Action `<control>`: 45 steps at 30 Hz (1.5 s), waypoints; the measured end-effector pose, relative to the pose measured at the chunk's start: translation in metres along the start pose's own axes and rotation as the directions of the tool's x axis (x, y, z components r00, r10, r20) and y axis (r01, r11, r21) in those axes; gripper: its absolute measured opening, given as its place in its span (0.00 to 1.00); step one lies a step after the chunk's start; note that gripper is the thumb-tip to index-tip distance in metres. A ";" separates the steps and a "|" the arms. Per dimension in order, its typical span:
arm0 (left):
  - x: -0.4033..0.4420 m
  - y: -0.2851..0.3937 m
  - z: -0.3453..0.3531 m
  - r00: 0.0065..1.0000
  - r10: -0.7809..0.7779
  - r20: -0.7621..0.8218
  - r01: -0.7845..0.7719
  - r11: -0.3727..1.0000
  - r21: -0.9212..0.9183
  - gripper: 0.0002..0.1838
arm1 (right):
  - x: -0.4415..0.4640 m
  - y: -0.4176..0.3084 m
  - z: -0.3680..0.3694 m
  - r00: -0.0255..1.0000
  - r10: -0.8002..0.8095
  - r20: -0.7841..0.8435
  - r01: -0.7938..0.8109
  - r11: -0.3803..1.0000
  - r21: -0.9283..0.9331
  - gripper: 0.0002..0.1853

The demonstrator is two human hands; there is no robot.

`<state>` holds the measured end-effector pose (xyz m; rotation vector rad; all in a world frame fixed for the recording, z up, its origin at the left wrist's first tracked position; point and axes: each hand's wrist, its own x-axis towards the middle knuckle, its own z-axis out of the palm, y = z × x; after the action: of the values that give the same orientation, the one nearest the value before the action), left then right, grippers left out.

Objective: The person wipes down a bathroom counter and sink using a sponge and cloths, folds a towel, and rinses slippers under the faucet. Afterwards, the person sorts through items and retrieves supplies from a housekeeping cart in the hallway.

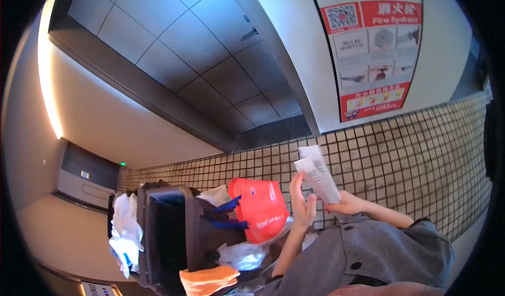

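Thin white packets (322, 181) slant up and leftward from the right hand (347, 203), whose fingers are clamped on their lower end; the left hand (302, 205), thumb and fingers apart, is just beside their left edge, contact unclear

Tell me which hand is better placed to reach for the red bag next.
Left, most likely: the left hand is nearer the red bag, while the right hand grips the lower end of the white packaging.
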<state>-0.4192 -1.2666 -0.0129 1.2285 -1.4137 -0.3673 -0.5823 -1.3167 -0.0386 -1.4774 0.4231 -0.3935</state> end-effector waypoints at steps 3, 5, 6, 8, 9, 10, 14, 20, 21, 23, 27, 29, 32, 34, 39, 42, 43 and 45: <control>0.071 -0.038 0.015 0.996 -0.071 -0.049 0.062 0.984 -0.165 0.28 | 0.019 0.027 -0.048 0.986 0.096 -0.136 -0.112 0.987 -0.112 0.13; 0.126 -0.076 0.016 0.986 -0.116 -0.117 0.104 0.990 -0.097 0.26 | 0.037 0.032 -0.072 0.979 0.061 -0.197 -0.123 0.939 -0.322 0.15; 0.155 -0.094 0.013 0.988 -0.072 -0.136 0.071 0.997 -0.007 0.26 | 0.046 0.046 -0.080 0.976 0.051 -0.213 -0.136 0.902 -0.410 0.16; 0.224 -0.139 -0.001 0.983 0.058 -0.176 -0.023 0.980 0.196 0.27 | 0.074 0.047 -0.095 0.972 0.079 -0.222 -0.165 0.899 -0.405 0.19; 0.259 -0.163 -0.008 0.972 0.139 -0.189 -0.076 0.949 0.307 0.29 | 0.089 0.044 -0.103 0.970 0.125 -0.208 -0.202 0.893 -0.403 0.18; 0.298 -0.185 -0.016 0.965 0.184 -0.188 -0.096 0.913 0.398 0.31 | 0.108 0.042 -0.112 0.966 0.167 -0.197 -0.235 0.884 -0.404 0.18; 0.473 -0.254 -0.074 0.942 0.323 -0.094 -0.159 0.673 0.722 0.36 | 0.213 0.037 -0.138 0.926 0.271 -0.263 -0.355 0.860 -0.367 0.18; 0.715 -0.308 -0.128 0.898 0.437 -0.049 -0.326 0.736 0.594 0.36 | 0.400 0.028 -0.167 0.866 0.096 -0.491 -0.432 0.637 -0.638 0.20; 0.737 -0.318 -0.128 0.888 0.460 0.027 -0.349 0.634 0.690 0.35 | 0.426 0.015 -0.165 0.872 0.091 -0.480 -0.438 0.580 -0.687 0.20; 0.776 -0.353 -0.113 0.861 0.474 0.184 -0.393 0.390 0.833 0.33 | 0.461 -0.011 -0.179 0.935 0.016 -0.355 -0.316 0.492 -0.811 0.17; 0.816 -0.435 -0.097 0.672 0.720 0.173 -0.362 0.116 0.925 0.35 | 0.531 -0.012 -0.212 0.956 0.074 -0.284 -0.282 0.496 -0.821 0.16; 0.824 -0.436 -0.096 0.673 0.714 0.193 -0.395 0.125 0.910 0.37 | 0.560 -0.018 -0.224 0.935 0.253 -0.250 -0.351 0.548 -0.759 0.17; 0.826 -0.445 -0.097 0.683 0.690 0.239 -0.440 0.128 0.889 0.39 | 0.601 0.009 -0.238 0.964 0.191 -0.183 -0.253 0.467 -0.847 0.17; 0.830 -0.451 -0.098 0.680 0.684 0.265 -0.438 0.090 0.894 0.39 | 0.633 0.022 -0.241 0.973 0.194 -0.130 -0.204 0.436 -0.877 0.17; 0.854 -0.478 -0.102 0.711 0.648 0.275 -0.410 0.064 0.910 0.38 | 0.696 0.065 -0.275 0.984 0.179 0.016 -0.078 0.505 -0.859 0.15; 0.875 -0.496 -0.110 0.751 0.616 0.237 -0.355 0.075 0.932 0.37 | 0.718 0.105 -0.311 0.895 0.326 -0.305 -0.444 0.569 -0.692 0.11; 0.881 -0.499 -0.111 0.769 0.598 0.224 -0.327 0.068 0.942 0.37 | 0.715 0.080 -0.324 0.893 0.333 -0.301 -0.447 0.593 -0.669 0.11; 0.886 -0.499 -0.113 0.819 0.536 0.204 -0.328 0.146 0.933 0.36 | 0.709 0.046 -0.345 0.867 0.326 -0.378 -0.499 0.579 -0.645 0.11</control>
<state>0.0994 -2.1418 0.0944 1.5851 -1.7821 1.2395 -0.1419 -1.9675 -0.1233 -2.0414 1.2003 0.0265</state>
